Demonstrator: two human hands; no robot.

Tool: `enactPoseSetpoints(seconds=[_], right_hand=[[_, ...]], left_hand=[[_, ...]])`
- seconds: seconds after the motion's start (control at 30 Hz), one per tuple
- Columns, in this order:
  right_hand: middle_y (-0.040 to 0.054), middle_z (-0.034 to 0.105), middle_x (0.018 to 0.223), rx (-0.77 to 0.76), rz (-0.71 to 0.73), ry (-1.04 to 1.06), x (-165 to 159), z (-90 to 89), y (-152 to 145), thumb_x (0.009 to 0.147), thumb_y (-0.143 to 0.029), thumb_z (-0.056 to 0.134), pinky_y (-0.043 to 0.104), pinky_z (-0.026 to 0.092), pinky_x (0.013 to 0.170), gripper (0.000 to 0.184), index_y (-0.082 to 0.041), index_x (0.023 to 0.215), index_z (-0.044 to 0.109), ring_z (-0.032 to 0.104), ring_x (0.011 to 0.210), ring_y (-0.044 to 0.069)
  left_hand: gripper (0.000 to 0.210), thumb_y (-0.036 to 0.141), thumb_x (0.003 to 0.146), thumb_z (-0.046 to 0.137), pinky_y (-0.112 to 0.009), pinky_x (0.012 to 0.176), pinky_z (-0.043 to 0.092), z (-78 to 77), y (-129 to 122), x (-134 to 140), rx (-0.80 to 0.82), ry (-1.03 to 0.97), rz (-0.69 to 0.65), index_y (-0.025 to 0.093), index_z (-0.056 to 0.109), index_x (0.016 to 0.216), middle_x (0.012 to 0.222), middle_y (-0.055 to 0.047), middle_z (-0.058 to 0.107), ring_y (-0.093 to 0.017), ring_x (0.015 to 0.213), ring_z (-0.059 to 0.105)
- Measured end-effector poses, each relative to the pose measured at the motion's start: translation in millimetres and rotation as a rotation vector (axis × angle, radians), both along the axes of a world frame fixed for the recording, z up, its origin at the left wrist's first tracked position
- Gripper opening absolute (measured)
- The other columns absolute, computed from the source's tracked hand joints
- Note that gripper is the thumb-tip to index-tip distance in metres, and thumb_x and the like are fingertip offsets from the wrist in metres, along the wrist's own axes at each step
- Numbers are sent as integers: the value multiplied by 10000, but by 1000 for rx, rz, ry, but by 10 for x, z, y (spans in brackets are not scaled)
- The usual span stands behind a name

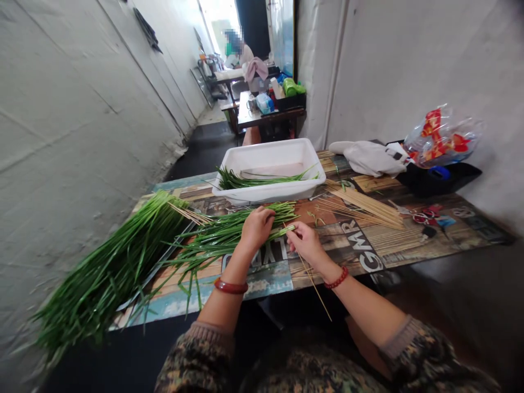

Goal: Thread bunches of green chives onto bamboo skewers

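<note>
My left hand (257,226) is closed over the loose green garlic chives (221,232) spread across the table, its fingertips curled at their pale stem ends. Close by on the right, my right hand (306,244) pinches a thin bamboo skewer (314,284), whose long end slants down past the table's front edge. A few chive stem ends (287,230) reach the fingertips of that hand and lie against the skewer. My fingers partly hide where skewer and stems meet. Further left rests a large pile of chives (118,267).
A white plastic tub (270,193) holding some chives stands behind my hands. Bamboo skewers (368,204) lie to the right, near red-handled scissors (423,217). A pale cap (364,156) and a plastic bag (442,136) sit at the back right. A person (243,54) is far behind.
</note>
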State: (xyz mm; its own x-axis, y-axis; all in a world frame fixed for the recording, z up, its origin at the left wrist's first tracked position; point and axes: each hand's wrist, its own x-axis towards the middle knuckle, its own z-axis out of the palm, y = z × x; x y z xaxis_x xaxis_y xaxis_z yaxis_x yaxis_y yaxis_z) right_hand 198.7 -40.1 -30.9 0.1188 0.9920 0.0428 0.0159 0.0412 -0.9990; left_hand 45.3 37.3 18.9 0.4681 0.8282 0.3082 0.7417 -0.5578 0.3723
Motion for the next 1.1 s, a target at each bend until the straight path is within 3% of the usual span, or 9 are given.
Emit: enactPoseSetpoints(seconds=[0.23,0.6,0.83,0.97,1.1], right_hand=[[-39,597,611,2,-19,-11,3,32,8,809,-332,546,179,420,404,187,-174,901,590,562,419,88],[-40,592,602,23,-23,-25,8,38,6,802,-301,547,186,418,407,153,-179,880,594,554,413,90],[-48,575,602,42,-22,-36,11,55,3,801,-331,576,183,390,401,172,-178,878,590,520,403,79],[-51,569,604,48,-30,-6,12,65,-3,805,-360,575,184,383,399,192,-183,879,580,511,406,80],[-59,543,585,59,-83,30,20,85,-28,812,-373,570,186,363,397,198,-186,877,562,474,405,75]], left_hand=[[187,216,868,541,-362,796,442,29,61,192,108,361,28,171,704,950,974,-118,645,-262,920,571],[121,228,837,574,-361,748,396,18,46,197,135,403,-37,192,673,896,974,-98,641,-266,944,565],[166,205,864,510,-349,780,409,-35,104,185,102,251,-21,187,671,830,929,-89,647,-235,920,575],[106,145,803,525,-309,833,434,-68,95,128,17,-121,-83,177,626,790,944,-65,652,-188,917,581],[70,180,775,539,-240,710,434,-113,4,90,-190,-373,-64,162,601,803,750,7,597,-125,710,536]])
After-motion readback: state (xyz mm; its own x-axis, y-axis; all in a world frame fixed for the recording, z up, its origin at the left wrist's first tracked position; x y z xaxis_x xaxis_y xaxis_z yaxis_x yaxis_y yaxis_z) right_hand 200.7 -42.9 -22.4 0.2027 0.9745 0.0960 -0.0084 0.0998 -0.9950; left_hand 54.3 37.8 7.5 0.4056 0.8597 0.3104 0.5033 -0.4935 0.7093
